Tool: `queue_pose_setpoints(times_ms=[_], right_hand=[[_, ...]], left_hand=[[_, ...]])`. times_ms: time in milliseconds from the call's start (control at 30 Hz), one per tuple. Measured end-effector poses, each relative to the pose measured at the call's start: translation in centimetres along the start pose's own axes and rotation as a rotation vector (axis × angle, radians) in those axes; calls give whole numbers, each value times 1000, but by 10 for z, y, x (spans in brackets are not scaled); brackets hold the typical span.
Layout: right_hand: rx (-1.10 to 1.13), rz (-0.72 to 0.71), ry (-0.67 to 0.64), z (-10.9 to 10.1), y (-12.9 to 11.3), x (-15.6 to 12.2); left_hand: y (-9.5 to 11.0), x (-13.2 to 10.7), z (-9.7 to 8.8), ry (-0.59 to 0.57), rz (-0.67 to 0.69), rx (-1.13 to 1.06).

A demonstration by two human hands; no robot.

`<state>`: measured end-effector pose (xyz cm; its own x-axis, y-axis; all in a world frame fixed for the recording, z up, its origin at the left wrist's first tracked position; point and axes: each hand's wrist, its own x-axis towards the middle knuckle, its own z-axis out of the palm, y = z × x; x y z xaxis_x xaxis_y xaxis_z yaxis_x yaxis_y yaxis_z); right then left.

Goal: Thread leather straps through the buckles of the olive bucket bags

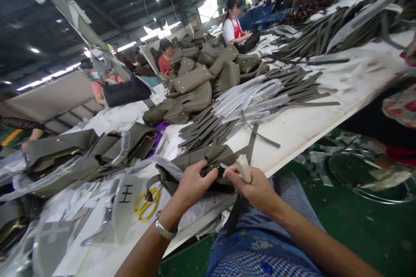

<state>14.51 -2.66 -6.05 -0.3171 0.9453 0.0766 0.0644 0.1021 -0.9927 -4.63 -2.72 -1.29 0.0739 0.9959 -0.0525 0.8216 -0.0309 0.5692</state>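
A grey-olive handbag lies at the table's near edge, in front of my body. My left hand is closed on a dark strap end of this bag, thumb and fingers pinched together. Close beside it, my right hand is closed around a stubby tool with an off-white wrapped handle that points upward; its working end is hidden. A small shiny metal piece shows between the fingertips of both hands. Yellow-handled snips rest on the table to the left of my left wrist.
Bundles of grey-olive straps and a heap of handbags cover the table beyond. More bags and a clear plastic piece marked H lie left. Several people work across the table. A metal hoop sits on the green floor.
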Motion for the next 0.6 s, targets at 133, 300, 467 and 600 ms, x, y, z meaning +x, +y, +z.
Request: queue_pose_setpoints(times_ms=[133, 300, 467, 600], right_hand=[[-240, -192, 92, -10, 4, 14], [-463, -287, -67, -17, 11, 33], [-292, -189, -3, -15, 14, 36], [-170, -91, 19, -13, 17, 38]], left_hand=[[3, -3, 0, -18, -8, -15], [3, -6, 2, -18, -3, 8], [5, -7, 3, -7, 1, 44], [5, -6, 3, -13, -8, 34]])
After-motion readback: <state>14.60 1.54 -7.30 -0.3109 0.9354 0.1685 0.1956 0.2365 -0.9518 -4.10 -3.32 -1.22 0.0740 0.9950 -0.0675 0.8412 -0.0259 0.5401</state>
